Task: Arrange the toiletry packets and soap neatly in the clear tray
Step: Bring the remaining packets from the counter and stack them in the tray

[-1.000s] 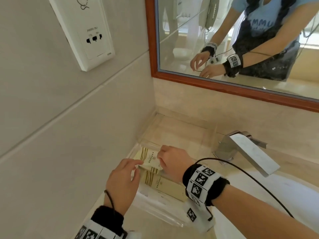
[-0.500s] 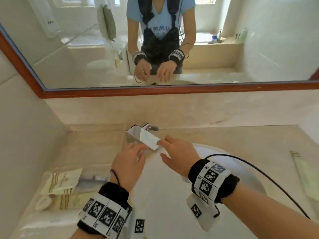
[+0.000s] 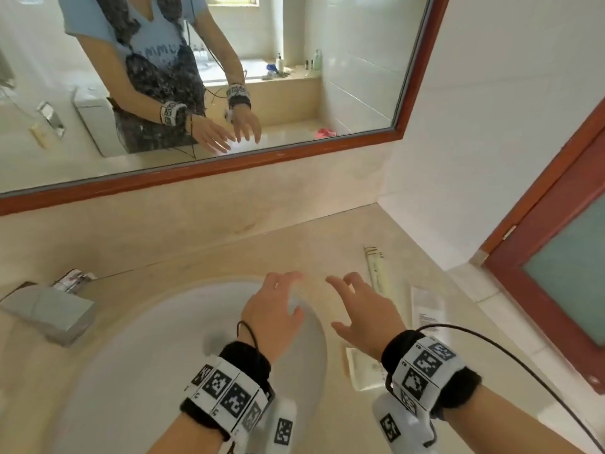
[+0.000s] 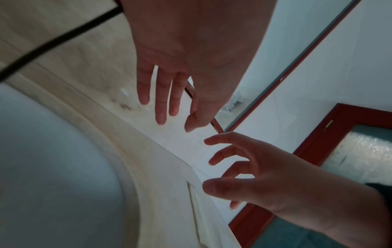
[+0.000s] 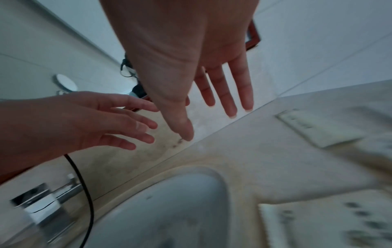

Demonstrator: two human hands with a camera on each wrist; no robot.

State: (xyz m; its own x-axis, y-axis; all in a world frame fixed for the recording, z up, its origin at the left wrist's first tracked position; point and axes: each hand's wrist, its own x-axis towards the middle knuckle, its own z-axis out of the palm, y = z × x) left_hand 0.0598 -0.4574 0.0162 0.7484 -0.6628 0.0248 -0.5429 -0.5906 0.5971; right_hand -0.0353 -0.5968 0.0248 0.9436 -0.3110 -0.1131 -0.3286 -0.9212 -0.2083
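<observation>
Here, three packets (image 3: pixel 376 271), two empty hands (image 3: pixel 271 317).

Both forearms reach forward side by side, each with a band of black-and-white markers at the wrist. The left hand (image 3: pixel 273 314) is held palm down, its fingers (image 4: pixel 162 100) spread and nearly straight, and it holds nothing. The right hand (image 3: pixel 361 317) is just beside it, not touching it. Its fingers (image 5: pixel 224 99) are also spread and relaxed, the thumb apart, and it is empty too.
</observation>
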